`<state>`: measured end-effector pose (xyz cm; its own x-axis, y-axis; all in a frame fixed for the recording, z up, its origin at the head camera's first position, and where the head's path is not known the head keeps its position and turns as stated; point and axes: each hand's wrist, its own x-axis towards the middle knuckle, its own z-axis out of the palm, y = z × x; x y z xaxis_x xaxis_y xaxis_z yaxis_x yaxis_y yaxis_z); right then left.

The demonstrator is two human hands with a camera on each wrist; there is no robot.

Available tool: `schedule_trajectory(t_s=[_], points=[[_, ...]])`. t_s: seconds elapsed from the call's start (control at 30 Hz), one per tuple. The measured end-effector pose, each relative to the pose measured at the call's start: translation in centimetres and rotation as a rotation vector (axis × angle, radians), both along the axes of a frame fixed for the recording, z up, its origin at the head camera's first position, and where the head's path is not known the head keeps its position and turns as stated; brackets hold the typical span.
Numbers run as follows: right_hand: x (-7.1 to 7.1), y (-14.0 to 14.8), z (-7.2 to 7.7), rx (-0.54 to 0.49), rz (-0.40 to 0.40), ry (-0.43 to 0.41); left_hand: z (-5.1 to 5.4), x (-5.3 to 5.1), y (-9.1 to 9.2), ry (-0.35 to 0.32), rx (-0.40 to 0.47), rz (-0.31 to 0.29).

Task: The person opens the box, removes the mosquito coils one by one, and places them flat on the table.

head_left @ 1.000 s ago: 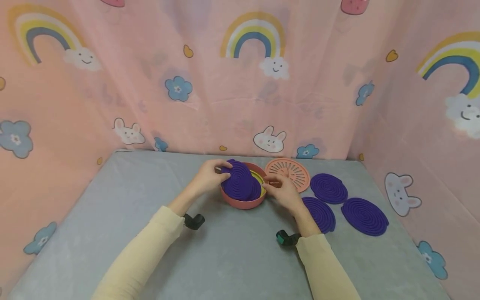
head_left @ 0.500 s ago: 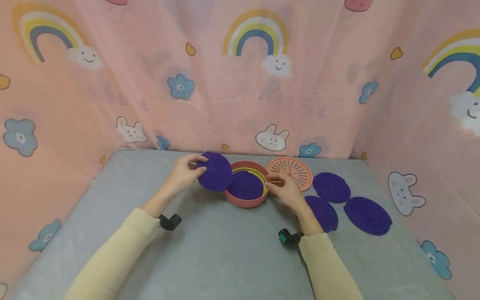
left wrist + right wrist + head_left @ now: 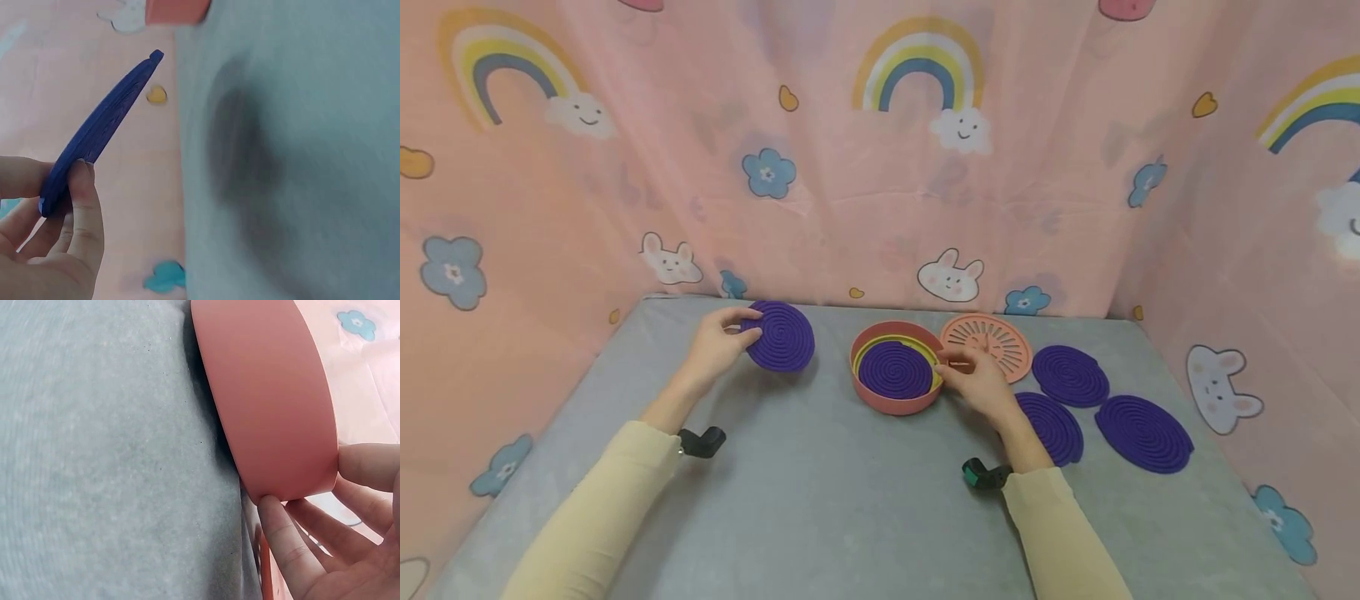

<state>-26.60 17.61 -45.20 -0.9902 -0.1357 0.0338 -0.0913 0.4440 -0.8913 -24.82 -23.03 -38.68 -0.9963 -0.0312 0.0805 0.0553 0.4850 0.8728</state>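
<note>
My left hand (image 3: 718,342) pinches a purple mosquito coil (image 3: 781,336) by its left edge, thumb against fingers. The coil is tilted up off the table, and the left wrist view shows it nearly edge-on above its shadow. Farther right, a round pink mosquito coil box (image 3: 898,407) stands without a cover on the table. Inside it lies another purple coil (image 3: 895,369), with a yellow inner rim (image 3: 883,337) round it. My right hand (image 3: 981,385) holds the box at its right side; in the right wrist view its fingertips touch the pink wall (image 3: 269,400) and the rim.
An orange slotted lid (image 3: 1003,346) lies behind the right hand. Several more purple coils lie flat on the right: one at the back (image 3: 1070,377), one at the far right (image 3: 1144,433), and one (image 3: 1058,429) partly behind the right forearm. A pink patterned curtain (image 3: 842,242) encloses the grey table (image 3: 835,517).
My left hand has carried its coil leftward, away from above the pink box, uncovering the coil inside. The right hand has stayed at the box's side. The head view has shifted slightly.
</note>
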Motion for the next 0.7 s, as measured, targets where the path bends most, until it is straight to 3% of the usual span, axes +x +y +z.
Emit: schedule_trajectory(t_s=[0.2,0.5,0.7], points=[[0.0,0.1,0.0,0.004,0.001,0.003,-1.2,-0.3,-2.6,-0.012,-0.015,0.065],[0.1,0.1,-0.1,-0.004,0.000,0.002,-3.1,-0.2,-6.0,-0.117,0.018,0.195],[0.1,0.1,-0.2,-0.009,0.002,0.001,-4.4,0.2,-7.6,-0.163,0.137,0.264]])
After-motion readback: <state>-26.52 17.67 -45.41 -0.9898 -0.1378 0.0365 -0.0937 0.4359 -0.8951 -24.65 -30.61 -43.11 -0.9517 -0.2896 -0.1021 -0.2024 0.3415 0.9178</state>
